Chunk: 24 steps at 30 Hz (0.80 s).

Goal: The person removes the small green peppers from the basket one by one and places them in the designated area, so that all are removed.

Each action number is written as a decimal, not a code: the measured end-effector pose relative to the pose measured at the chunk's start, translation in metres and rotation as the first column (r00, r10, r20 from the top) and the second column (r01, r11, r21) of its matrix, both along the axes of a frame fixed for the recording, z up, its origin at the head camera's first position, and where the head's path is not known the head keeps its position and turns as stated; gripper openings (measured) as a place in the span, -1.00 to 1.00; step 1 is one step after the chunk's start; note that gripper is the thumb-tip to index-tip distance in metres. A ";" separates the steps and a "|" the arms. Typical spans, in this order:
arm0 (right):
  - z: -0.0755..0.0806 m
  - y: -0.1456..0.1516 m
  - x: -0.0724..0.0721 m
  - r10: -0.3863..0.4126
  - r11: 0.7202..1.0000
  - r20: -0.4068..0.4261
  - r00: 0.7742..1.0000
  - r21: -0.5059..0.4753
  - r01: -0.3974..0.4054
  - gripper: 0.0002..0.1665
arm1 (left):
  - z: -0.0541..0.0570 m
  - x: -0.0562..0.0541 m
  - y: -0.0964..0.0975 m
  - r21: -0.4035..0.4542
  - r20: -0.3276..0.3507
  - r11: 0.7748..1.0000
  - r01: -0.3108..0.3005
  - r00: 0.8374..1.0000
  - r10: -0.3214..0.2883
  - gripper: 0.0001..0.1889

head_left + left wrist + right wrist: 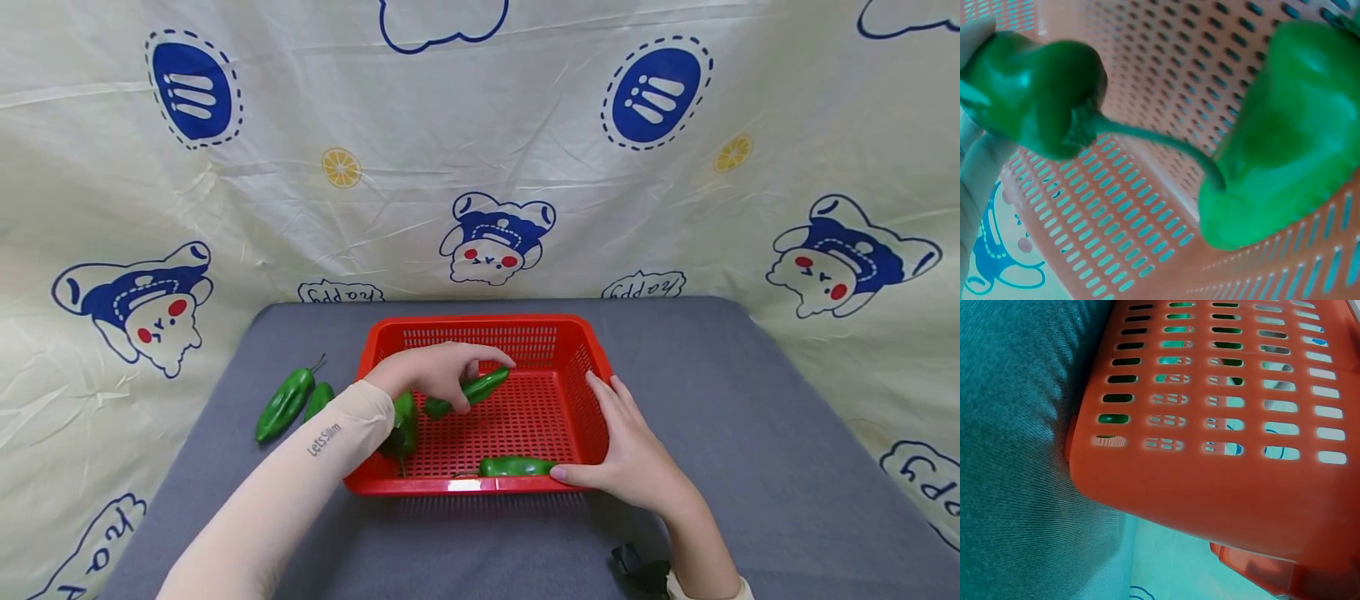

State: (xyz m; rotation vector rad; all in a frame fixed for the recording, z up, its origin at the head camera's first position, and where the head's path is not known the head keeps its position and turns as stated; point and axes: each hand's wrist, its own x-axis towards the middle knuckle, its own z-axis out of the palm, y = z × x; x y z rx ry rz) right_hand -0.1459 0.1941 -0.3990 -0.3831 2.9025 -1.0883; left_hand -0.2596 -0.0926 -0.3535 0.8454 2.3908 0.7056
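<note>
Over the red basket, my left hand holds a long green pepper between thumb and fingers. Up close in the left wrist view, this held pepper points its curved stem at another green pepper by the basket wall. That second pepper lies at the basket's left side, partly behind my left wrist. A further green pepper lies along the front wall inside. My right hand grips the front right corner of the basket, thumb on the front rim and fingers over the right rim.
Left of the basket, a large green pepper lies on the grey cloth, and a smaller one is partly hidden by my left forearm. A printed curtain hangs behind the table. Slotted basket wall fills the right wrist view.
</note>
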 end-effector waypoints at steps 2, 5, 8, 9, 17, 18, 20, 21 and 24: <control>0.000 0.000 0.000 0.000 1.000 0.003 1.000 -0.004 0.000 0.44 | 0.004 -0.001 -0.002 0.066 0.011 0.998 0.006 1.000 -0.006 -0.15; -0.001 0.000 0.000 -0.001 1.000 0.007 1.000 -0.009 0.001 0.44 | 0.010 -0.001 -0.006 0.158 0.030 0.987 -0.005 1.000 0.001 -0.14; -0.001 0.001 0.000 0.000 1.000 0.009 1.000 -0.009 0.000 0.44 | 0.016 0.001 -0.011 0.224 0.060 0.974 -0.042 0.998 0.029 -0.14; -0.001 0.001 0.000 0.000 1.000 0.008 1.000 -0.009 0.000 0.44 | 0.018 0.001 -0.012 0.240 0.074 0.969 -0.060 0.996 0.043 -0.14; -0.001 0.000 0.000 0.004 1.000 0.008 1.000 -0.013 -0.004 0.45 | 0.029 0.002 -0.028 0.388 0.164 0.908 -0.160 0.981 0.103 -0.12; -0.001 0.000 0.000 0.005 1.000 0.007 1.000 -0.012 -0.005 0.45 | 0.030 0.002 -0.030 0.408 0.171 0.897 -0.168 0.980 0.106 -0.12; -0.001 0.000 0.000 0.003 1.000 0.003 1.000 -0.007 -0.003 0.45 | 0.033 0.003 -0.035 0.447 0.186 0.875 -0.186 0.976 0.113 -0.12; -0.001 0.000 0.000 0.002 1.000 0.002 1.000 -0.004 -0.002 0.45 | 0.035 0.003 -0.037 0.464 0.194 0.865 -0.194 0.974 0.114 -0.11; -0.001 0.000 0.000 0.000 1.000 0.000 1.000 0.001 0.000 0.45 | 0.038 0.003 -0.044 0.495 0.213 0.842 -0.215 0.969 0.123 -0.12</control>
